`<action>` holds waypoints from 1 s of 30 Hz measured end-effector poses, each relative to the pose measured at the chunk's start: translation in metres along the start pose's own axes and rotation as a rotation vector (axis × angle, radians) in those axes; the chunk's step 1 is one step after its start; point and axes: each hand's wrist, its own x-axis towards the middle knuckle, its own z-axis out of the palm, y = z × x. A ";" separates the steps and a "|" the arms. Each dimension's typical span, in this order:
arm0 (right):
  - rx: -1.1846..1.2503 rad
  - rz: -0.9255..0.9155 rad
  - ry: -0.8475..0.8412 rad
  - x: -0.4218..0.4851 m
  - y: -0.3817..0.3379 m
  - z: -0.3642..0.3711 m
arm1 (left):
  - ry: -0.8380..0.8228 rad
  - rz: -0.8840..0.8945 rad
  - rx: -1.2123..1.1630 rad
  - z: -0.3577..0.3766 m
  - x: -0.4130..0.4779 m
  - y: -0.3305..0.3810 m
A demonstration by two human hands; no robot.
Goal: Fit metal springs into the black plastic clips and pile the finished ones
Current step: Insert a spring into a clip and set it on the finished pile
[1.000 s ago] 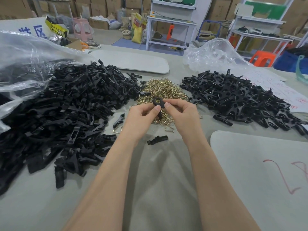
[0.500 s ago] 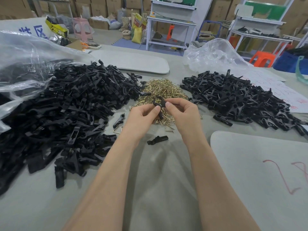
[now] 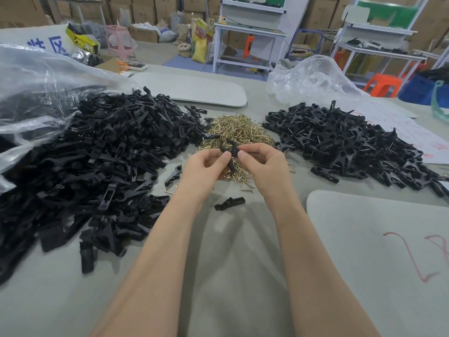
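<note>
Both hands meet above the near edge of the heap of brass springs point(image 3: 239, 131). My left hand point(image 3: 201, 170) and my right hand point(image 3: 261, 166) pinch one black plastic clip point(image 3: 228, 148) between thumbs and fingertips. Whether a spring sits in it is hidden by the fingers. A big heap of loose black clip parts point(image 3: 102, 161) fills the left of the table. A second heap of clips with metal springs showing point(image 3: 349, 144) lies to the right. One single clip part point(image 3: 229, 203) lies on the table between my wrists, another point(image 3: 173, 175) left of my left hand.
A clear plastic bag point(image 3: 36, 93) spills over the left heap; another crumpled bag point(image 3: 313, 81) sits behind the right heap. Grey boards lie at the back point(image 3: 192, 90) and front right point(image 3: 379, 239). Paper with red writing point(image 3: 413, 132) lies at the far right.
My hands stay in place over the springs; the fingers have shifted slightly on the clip, which has turned a little between them.
</note>
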 end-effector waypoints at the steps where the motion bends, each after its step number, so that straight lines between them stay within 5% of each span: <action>1: -0.004 0.001 0.004 0.000 0.000 0.000 | 0.012 -0.011 0.003 0.000 0.001 0.000; 16: -0.021 0.008 -0.001 -0.001 -0.001 0.001 | 0.002 0.007 0.094 -0.002 -0.001 0.003; 19: -0.149 0.000 0.002 -0.001 0.001 0.000 | 0.107 -0.003 0.090 -0.008 0.003 0.002; 26: -0.686 -0.032 -0.327 -0.008 -0.003 0.011 | 0.293 -0.025 -0.149 -0.013 0.004 0.007; 30: -0.943 0.160 -0.616 -0.011 -0.009 -0.004 | 0.307 -0.024 -0.186 -0.013 0.005 0.007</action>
